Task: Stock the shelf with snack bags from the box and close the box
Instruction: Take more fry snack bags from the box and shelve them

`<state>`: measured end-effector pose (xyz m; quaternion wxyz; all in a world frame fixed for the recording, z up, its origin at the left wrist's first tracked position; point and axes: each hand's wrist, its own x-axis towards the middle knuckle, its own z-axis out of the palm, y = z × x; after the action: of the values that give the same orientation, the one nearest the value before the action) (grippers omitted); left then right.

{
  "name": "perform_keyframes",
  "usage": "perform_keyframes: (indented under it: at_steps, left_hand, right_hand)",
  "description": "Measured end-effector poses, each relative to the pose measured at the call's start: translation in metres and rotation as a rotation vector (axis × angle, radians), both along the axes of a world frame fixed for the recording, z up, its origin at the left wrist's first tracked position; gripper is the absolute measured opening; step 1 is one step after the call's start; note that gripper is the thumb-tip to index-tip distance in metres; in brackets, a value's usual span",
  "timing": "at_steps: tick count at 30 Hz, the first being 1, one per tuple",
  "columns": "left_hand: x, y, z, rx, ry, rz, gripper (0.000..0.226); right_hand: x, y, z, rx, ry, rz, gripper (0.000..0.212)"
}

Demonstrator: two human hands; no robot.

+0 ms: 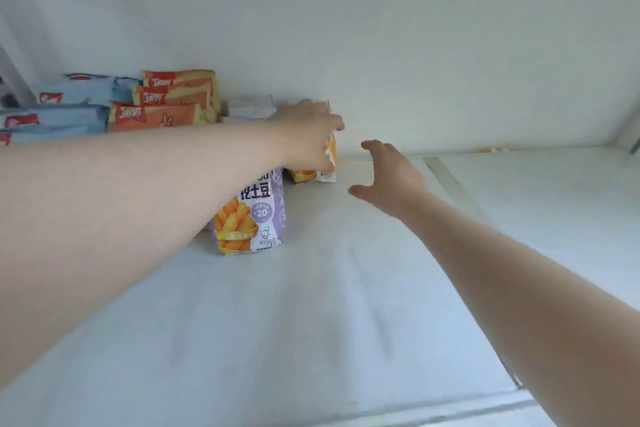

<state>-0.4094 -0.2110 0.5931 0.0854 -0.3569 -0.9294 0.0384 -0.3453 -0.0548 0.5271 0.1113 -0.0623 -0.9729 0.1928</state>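
Altogether two yellow-and-purple foil snack bags printed with fries are showing on the white shelf (311, 305), along with three orange-and-cream flat snack packets (166, 100) stacked at the back left and about three pale blue flat packets (62, 111) piled just left of those; the blue ones are running off the frame edge, so their count is uncertain. Two bare arms are reaching in, one from each side.

Nearer to the camera, the front fries bag (251, 215) is standing upright, its purple and white face showing golden fries, a round "20" badge and bold dark characters across the top, partly covered by the left forearm. The rear fries bag (317, 172) is standing behind it and slightly right, close to the back wall; only its yellow lower corner and right edge are visible.

The left hand (308, 135) is curling over the top of that rear bag, fingers wrapped down around it and gripping it. The right hand (388, 177) is hovering just right of the bag, apart from it, with thumb and fingers spread wide and holding nothing.

Between the orange packets and the left hand, some white packaging (251, 107) is lying against the wall, too washed out to identify. A pale seam strip (446, 180) is crossing the shelf on the right.
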Motion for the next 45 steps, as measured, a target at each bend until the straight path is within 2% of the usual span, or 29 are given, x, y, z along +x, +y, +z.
perform_keyframes:
  at_steps: [3,6,11,16,18,22,27,35,40,45]
  left_hand:
    - [0.065,-0.009,0.002,-0.033,-0.047,0.008,0.062]
    - [0.133,-0.018,0.002,-0.064,-0.114,-0.009,0.067]
    - [0.244,-0.033,-0.008,-0.017,-0.216,-0.100,0.069]
    - [0.348,-0.044,-0.036,0.049,-0.298,-0.177,0.065]
    - [0.383,-0.049,-0.049,0.025,-0.343,-0.212,0.068]
    - [0.454,-0.056,-0.075,-0.045,-0.410,-0.276,0.073]
    - [0.535,-0.044,-0.098,-0.118,-0.507,-0.361,0.076]
    - [0.633,0.032,-0.133,-0.160,-0.600,-0.411,0.070]
    - [0.684,0.110,-0.157,-0.184,-0.672,-0.363,0.076]
    - [0.706,0.165,-0.172,-0.124,-0.713,-0.243,0.073]
  right_hand:
    - [0.060,-0.001,0.022,0.202,-0.109,0.036,0.076]
    - [0.128,-0.003,0.035,0.269,-0.201,0.042,0.075]
    - [0.249,-0.014,0.032,0.232,-0.306,0.022,0.073]
    - [0.366,-0.038,0.013,0.130,-0.348,-0.103,0.065]
    - [0.412,-0.048,0.004,0.126,-0.378,-0.153,0.062]
    - [0.508,-0.062,-0.017,0.108,-0.485,-0.261,0.072]
    - [0.613,-0.063,-0.038,0.014,-0.566,-0.397,0.066]
    - [0.737,0.001,-0.052,-0.024,-0.633,-0.514,0.075]
    - [0.795,0.079,-0.057,-0.021,-0.652,-0.518,0.075]
    - [0.815,0.155,-0.066,-0.028,-0.689,-0.479,0.075]
